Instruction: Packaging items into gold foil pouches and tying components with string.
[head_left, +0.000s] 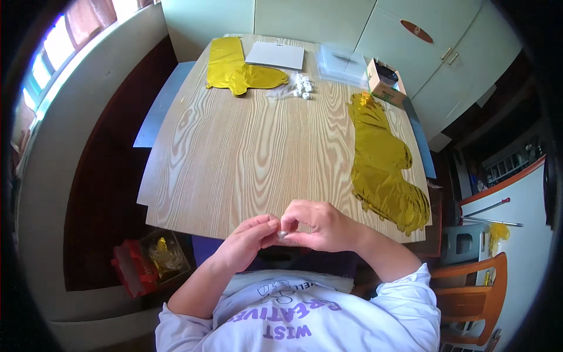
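Note:
Close to my body, at the table's near edge, my left hand [253, 239] and my right hand [319, 226] meet with their fingertips together. Between them is a small whitish thing [282, 233], too small to name. My right thumb and forefinger pinch it, and the left fingers are curled closed right beside it. What the left fingers hold, if anything, is hidden. Over to the right lies a flat, uninflated gold foil balloon [380, 149]. Another flat gold foil balloon [229, 64] rests at the far left of the table.
Small white rolls [304, 86] lie by a clear plastic bag [280, 92] at the far middle. Behind them are a white flat box [275, 56], a clear plastic case [341, 63] and an open carton [385, 82]. A red box [136, 270] sits low left; a wooden chair [475, 299] stands right.

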Demonstrator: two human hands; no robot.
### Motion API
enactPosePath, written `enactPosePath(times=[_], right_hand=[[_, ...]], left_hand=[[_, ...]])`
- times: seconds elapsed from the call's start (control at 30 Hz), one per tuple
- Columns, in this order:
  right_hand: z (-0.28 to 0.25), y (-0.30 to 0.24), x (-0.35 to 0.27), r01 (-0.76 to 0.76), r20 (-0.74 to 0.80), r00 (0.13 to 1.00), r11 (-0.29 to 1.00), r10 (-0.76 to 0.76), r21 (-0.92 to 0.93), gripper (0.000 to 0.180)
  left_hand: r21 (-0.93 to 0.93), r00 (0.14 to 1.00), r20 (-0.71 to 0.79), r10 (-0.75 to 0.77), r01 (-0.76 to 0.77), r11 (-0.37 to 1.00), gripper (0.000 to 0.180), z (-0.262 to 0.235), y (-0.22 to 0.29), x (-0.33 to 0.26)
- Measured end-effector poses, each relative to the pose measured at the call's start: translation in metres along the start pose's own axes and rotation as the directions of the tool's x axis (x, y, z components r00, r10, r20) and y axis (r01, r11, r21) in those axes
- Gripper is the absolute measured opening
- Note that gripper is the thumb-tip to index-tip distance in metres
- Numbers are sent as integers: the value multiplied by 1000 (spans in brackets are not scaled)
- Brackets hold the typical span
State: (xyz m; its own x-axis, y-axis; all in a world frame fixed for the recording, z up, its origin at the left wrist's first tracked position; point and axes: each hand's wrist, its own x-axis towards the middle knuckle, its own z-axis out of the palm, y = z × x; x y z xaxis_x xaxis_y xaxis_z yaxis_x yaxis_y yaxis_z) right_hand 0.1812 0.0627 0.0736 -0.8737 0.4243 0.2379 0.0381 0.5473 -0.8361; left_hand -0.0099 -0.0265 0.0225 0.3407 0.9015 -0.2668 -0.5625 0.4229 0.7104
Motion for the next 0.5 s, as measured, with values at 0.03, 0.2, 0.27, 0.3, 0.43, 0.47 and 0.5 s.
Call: enactPosePath(times=[0.03,0.2,0.27,0.3,0.43,0.47,0.5], right_hand=[[-4,1,6,-15,20,1000,999,14,29,16],[-22,5,25,-35,115,993,987,17,155,13],[-28,9,31,-36,146,989,983,10,180,12],[-30,12,34,-37,160,987,980,6,193,12],[-51,30,47,-198,151,974,963,171,182,10],[-65,41,53,-301,143,950,936,278,180,8],[-80,54,62,-400,140,915,899,379,177,6]], left_hand=[[40,999,-31,9,-7,999,13,-2,2,2],[4,995,97,13,-14,1000,14,-18,21,9],[-14,993,90,-75,77,997,12,-19,30,13],[-22,989,86,-120,122,992,11,-19,35,16],[-60,998,-7,-66,66,996,23,-27,40,33],[-94,998,-58,-8,3,996,27,-23,43,37],[-127,992,-115,52,-67,990,30,-20,44,40]])
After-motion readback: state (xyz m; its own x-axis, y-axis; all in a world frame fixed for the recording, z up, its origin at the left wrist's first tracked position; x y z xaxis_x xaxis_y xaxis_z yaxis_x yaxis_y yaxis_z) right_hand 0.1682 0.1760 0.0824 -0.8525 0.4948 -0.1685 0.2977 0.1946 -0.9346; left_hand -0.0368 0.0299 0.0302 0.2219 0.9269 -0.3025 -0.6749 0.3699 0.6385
